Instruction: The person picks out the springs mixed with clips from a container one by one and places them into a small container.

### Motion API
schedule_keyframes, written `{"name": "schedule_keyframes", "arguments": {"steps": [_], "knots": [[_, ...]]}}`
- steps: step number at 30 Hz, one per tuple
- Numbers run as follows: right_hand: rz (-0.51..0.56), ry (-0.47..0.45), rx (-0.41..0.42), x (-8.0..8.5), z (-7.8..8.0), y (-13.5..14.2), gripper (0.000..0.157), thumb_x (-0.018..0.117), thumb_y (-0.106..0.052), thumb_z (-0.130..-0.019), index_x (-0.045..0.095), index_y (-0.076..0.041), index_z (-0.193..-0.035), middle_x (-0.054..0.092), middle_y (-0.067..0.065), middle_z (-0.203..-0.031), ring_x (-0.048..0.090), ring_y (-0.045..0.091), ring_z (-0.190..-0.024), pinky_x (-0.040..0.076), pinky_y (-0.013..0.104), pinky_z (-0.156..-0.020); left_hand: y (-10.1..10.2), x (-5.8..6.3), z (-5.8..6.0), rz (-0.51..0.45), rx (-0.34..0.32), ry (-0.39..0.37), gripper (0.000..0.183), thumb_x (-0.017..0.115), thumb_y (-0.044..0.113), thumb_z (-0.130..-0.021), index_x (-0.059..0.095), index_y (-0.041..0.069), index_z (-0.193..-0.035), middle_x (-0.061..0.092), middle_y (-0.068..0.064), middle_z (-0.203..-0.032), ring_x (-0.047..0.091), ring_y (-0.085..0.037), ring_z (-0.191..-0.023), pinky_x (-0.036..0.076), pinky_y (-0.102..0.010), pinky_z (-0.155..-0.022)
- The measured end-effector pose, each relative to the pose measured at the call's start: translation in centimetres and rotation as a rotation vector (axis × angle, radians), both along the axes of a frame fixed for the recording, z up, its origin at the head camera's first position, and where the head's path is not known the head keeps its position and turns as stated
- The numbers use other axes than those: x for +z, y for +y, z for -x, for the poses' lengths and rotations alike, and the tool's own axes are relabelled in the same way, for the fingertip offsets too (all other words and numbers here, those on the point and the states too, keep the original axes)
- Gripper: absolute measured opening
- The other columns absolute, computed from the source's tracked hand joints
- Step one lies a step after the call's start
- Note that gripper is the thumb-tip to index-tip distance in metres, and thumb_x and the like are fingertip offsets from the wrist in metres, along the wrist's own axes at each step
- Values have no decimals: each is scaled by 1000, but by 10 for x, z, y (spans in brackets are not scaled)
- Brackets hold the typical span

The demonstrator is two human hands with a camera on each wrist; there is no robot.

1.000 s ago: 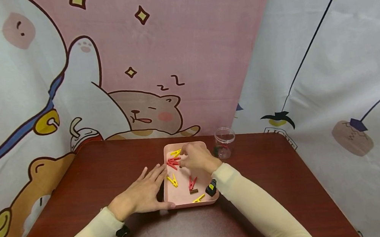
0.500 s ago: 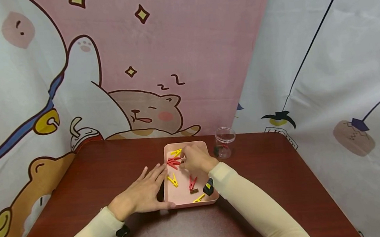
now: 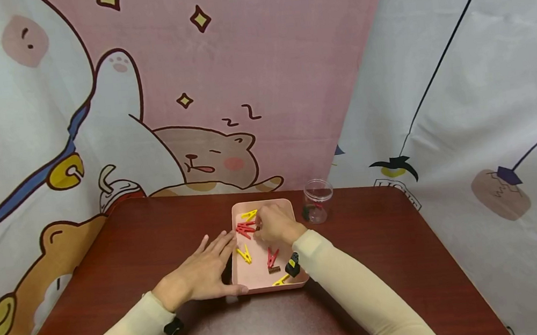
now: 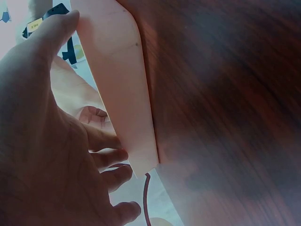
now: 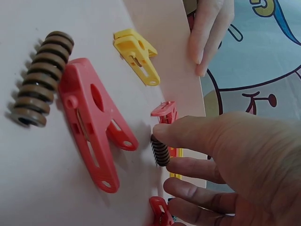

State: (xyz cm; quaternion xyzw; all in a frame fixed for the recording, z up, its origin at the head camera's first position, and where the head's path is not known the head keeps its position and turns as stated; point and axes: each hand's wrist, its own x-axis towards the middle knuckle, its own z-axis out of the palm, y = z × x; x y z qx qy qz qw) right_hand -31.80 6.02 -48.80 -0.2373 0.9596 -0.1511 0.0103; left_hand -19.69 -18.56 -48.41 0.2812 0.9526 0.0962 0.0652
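Note:
A pink tray [image 3: 258, 276] on the table carries several red and yellow plastic clips and coil springs. My left hand [image 3: 201, 274] lies along its left side, fingers straight, thumb at the near corner. Inside the far right part of the tray is my right hand [image 3: 277, 223]. In the right wrist view, its thumb and index finger pinch a brown coil spring [image 5: 160, 151] end to end. Close to that wrist camera lie another spring [image 5: 42, 77] and a red clip [image 5: 89, 122]; a yellow clip [image 5: 137, 56] lies farther off. Red clips [image 3: 245, 229] sit left of the right hand.
A clear plastic jar [image 3: 318, 203] with dark and red items in it stands just right of the tray's far end. Cartoon-printed cloth hangs behind the dark wooden table [image 3: 157, 226].
My right wrist and forearm have shifted slightly left, while its fingers stay at the same part of the tray. My left hand has not moved.

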Motion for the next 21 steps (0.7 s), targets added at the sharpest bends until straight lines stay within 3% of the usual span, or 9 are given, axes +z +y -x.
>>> {"name": "schedule_keyframes", "arguments": {"steps": [8,21], "knots": [[-24,23,-11,2,-4,-2,21,98,-29,-95,83,-18,-84,77,-6,-85,64,14,-85,56,34,-80,-1,1,-1,-17,-8,7,131,72,91,-94,38,-2,-180,30,-21,-193,28,-47,-181,22,-77,-143],[-38,55,-12,1,-4,1,25,97,-30,-95,79,-20,-81,72,-6,-83,61,13,-80,51,31,-73,1,2,-1,-4,-6,-1,130,73,89,-95,36,-2,-180,28,-21,-194,26,-46,-181,21,-77,-144]]}}
